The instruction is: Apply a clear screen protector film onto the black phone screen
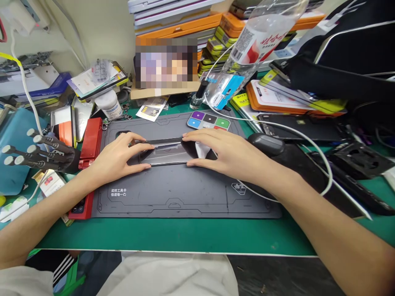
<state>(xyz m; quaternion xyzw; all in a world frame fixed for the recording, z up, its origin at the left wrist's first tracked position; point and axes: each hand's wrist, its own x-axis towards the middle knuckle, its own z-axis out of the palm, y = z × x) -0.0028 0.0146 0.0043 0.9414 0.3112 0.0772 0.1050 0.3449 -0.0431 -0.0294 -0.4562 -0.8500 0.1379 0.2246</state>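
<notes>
A smartphone [168, 155] with a dark, glossy, reflecting face lies sideways on the grey work mat [173, 187]. My left hand [119, 156] grips its left end, thumb on the near long edge and fingertips on the far one. At the opposite end my right hand [212, 146] pinches the same two edges. Something white [202, 150] shows beneath my right palm; I cannot make out what it is. Beyond the phone sits a small tray with coloured squares [209, 120].
Left of the mat stand a red device [91, 144] and a holder with several screwdrivers [46, 150]. Stacked boxes [179, 31], a propped screen [166, 63] and a tilted plastic bottle [256, 41] line the back. A white cable [314, 142] loops across the right side.
</notes>
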